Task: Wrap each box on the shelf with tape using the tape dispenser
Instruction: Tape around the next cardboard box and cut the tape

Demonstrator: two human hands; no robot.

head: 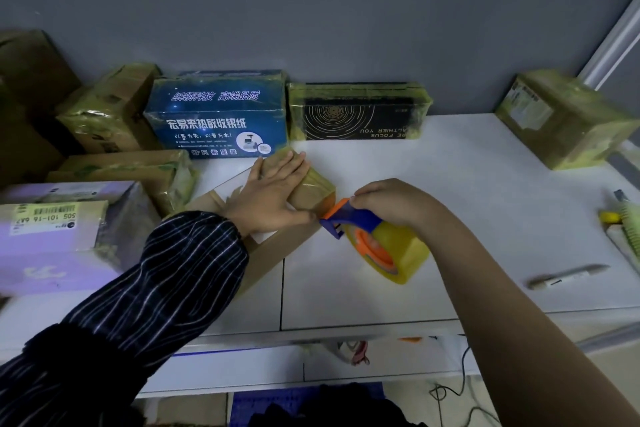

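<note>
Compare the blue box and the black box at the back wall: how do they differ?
The blue box stands taller; the black box is lower and flatter. The blue box's white print reads upright, while the black box's lettering is upside down. Both wear yellowish tape and sit side by side against the wall.

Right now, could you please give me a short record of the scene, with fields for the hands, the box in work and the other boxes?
left hand: flat on the brown box, pressing it down
right hand: grips the tape dispenser, its blade end at the box's right edge
brown box: lies on the white shelf, far end already taped
behind it: blue box and black box, both wrapped in tape
far right: another wrapped box
</note>
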